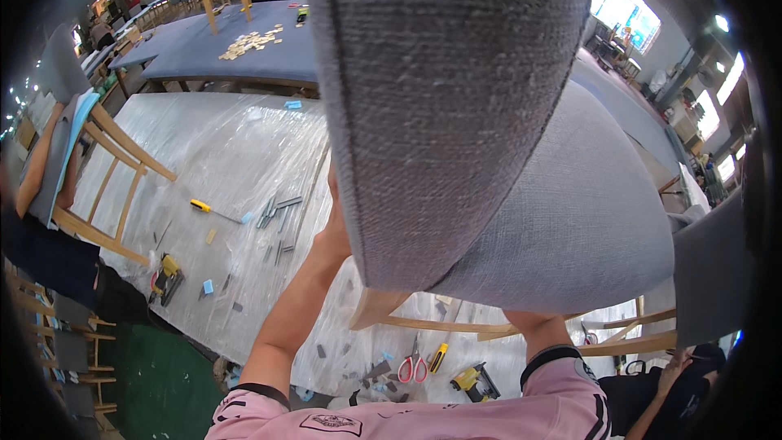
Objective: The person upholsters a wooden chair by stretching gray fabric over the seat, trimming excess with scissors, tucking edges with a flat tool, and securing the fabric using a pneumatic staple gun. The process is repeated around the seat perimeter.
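A grey upholstered chair fills the middle of the view, its padded back rising close to me. Below the padding, a wooden leg and rails show. My left hand grips the left edge of the back, with most of its fingers behind the fabric. My right hand goes in under the lower edge of the seat; only the wrist shows, and the fingers are hidden. Beneath the chair lies a table covered in clear plastic film.
On the film lie a yellow-handled screwdriver, loose staple strips, staple guns, red-handled scissors and a yellow cutter. A person at left holds a wooden chair frame; another person is at lower right.
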Action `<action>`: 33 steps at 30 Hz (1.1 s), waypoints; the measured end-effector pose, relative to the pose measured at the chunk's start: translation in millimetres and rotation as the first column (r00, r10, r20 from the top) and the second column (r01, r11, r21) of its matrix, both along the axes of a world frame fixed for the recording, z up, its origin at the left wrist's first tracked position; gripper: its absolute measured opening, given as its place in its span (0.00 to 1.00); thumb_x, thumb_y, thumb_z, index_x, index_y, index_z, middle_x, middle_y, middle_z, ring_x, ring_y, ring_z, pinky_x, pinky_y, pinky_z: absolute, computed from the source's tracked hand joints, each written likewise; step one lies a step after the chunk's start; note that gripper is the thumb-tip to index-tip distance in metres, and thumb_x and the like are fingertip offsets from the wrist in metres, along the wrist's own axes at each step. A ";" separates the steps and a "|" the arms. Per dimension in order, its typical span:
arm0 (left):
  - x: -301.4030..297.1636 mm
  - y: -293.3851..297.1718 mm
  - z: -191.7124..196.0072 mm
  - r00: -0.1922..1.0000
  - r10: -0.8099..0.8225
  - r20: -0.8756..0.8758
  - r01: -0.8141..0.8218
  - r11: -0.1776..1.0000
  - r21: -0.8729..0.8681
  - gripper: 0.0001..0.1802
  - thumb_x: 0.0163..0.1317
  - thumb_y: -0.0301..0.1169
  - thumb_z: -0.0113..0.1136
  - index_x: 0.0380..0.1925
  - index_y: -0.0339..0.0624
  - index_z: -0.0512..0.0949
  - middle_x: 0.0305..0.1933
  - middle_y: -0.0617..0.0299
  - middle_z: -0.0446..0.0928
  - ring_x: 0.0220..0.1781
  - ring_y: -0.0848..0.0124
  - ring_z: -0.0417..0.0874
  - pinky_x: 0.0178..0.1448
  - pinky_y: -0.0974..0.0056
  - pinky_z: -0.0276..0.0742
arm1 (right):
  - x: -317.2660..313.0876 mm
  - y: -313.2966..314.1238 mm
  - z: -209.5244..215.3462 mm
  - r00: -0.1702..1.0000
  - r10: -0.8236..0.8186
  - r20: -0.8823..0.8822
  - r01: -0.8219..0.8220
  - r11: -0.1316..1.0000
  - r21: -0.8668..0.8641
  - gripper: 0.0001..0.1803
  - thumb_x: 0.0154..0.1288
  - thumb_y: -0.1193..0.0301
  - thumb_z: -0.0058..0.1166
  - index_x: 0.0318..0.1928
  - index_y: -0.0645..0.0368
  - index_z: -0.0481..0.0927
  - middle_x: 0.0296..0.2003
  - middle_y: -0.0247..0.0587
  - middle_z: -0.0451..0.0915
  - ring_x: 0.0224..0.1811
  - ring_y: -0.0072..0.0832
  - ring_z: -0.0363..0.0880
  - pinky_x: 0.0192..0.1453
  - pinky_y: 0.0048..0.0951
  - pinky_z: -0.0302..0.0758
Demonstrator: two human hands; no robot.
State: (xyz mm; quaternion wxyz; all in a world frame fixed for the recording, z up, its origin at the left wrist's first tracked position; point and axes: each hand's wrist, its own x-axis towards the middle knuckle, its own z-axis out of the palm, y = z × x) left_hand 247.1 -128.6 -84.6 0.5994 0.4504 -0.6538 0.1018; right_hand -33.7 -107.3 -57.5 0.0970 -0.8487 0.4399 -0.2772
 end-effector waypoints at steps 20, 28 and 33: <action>-76.6 -3.7 -35.2 0.980 0.000 0.201 -0.037 0.983 0.180 0.40 0.61 0.38 0.75 0.71 0.39 0.69 0.67 0.44 0.74 0.70 0.59 0.76 0.67 0.55 0.76 | -50.1 135.8 -108.9 0.889 -0.178 0.421 -0.271 0.536 0.799 0.18 0.77 0.59 0.58 0.43 0.63 0.84 0.24 0.34 0.84 0.27 0.19 0.82 0.32 0.26 0.77; -107.8 2.4 -35.7 0.965 -0.004 0.264 -0.045 0.983 0.179 0.40 0.61 0.38 0.75 0.71 0.39 0.69 0.67 0.44 0.73 0.70 0.58 0.76 0.68 0.55 0.74 | -205.3 441.6 -479.3 -0.171 -0.983 -0.074 -0.309 -0.018 0.951 0.36 0.73 0.46 0.58 0.67 0.62 0.69 0.62 0.50 0.75 0.64 0.40 0.77 0.65 0.48 0.79; -96.2 12.6 -33.3 0.951 0.006 0.310 -0.062 0.983 0.172 0.40 0.61 0.38 0.75 0.71 0.39 0.69 0.67 0.45 0.73 0.70 0.57 0.75 0.69 0.54 0.74 | -211.9 418.6 -560.5 -0.666 -0.745 -0.036 -0.283 0.208 0.936 0.44 0.62 0.36 0.66 0.67 0.54 0.70 0.62 0.39 0.75 0.66 0.37 0.73 0.70 0.47 0.71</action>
